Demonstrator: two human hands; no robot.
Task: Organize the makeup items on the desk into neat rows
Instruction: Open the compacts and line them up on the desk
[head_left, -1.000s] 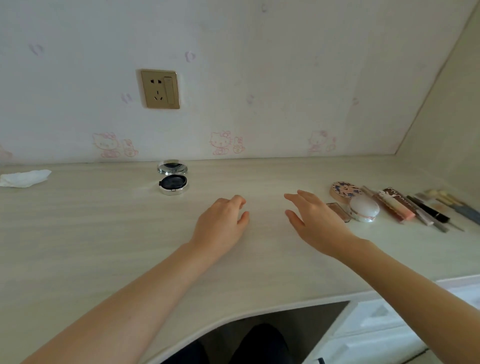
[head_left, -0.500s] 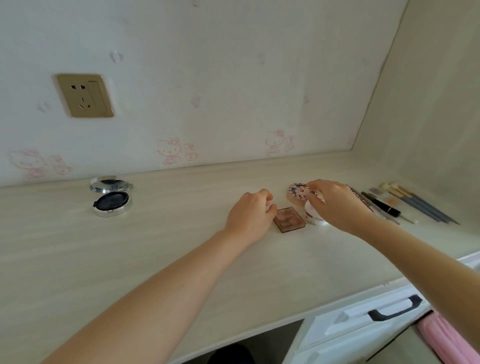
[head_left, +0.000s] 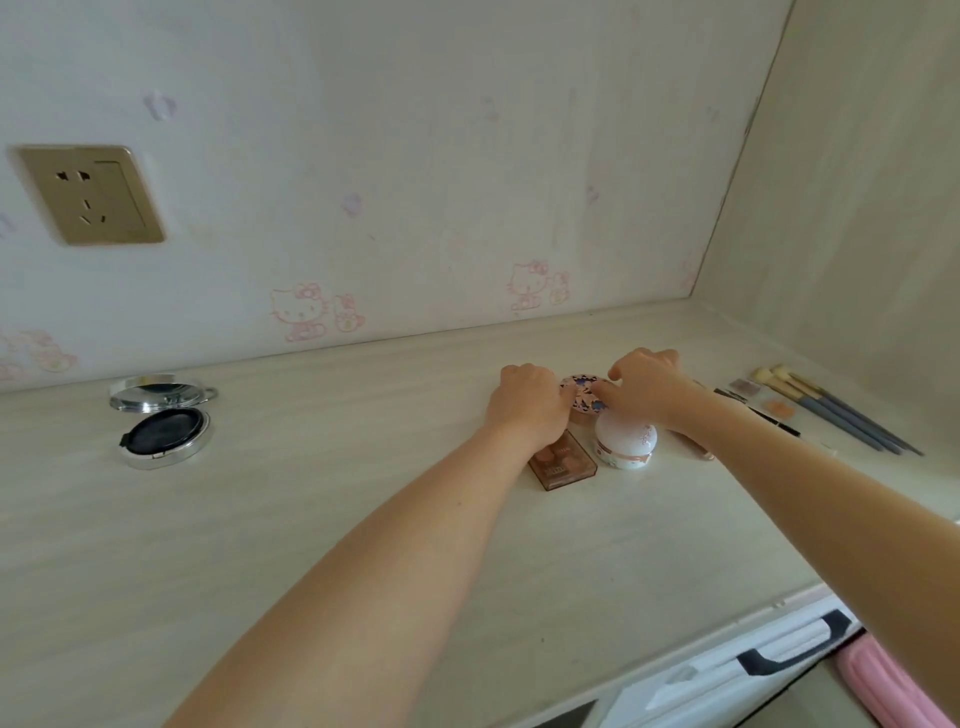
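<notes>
Both your hands meet at the round floral compact (head_left: 583, 399) near the back of the desk (head_left: 311, 519). Your left hand (head_left: 524, 405) and right hand (head_left: 649, 389) curl their fingers around its rim, seemingly nudging it into line. Being round, it has no long axis. Next, likely square it behind the brown palette (head_left: 563, 462), whose long side runs toward the wall.

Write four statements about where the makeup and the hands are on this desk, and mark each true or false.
1. Both hands, the left hand and the right hand, are at the round floral compact. True.
2. The silver compact lies closed. False: its lid is up and a dark pad shows.
3. The brushes lie right of the white jar. True.
4. The brown palette sits by the wall socket. False: it lies on the desk beside the white jar.
</notes>
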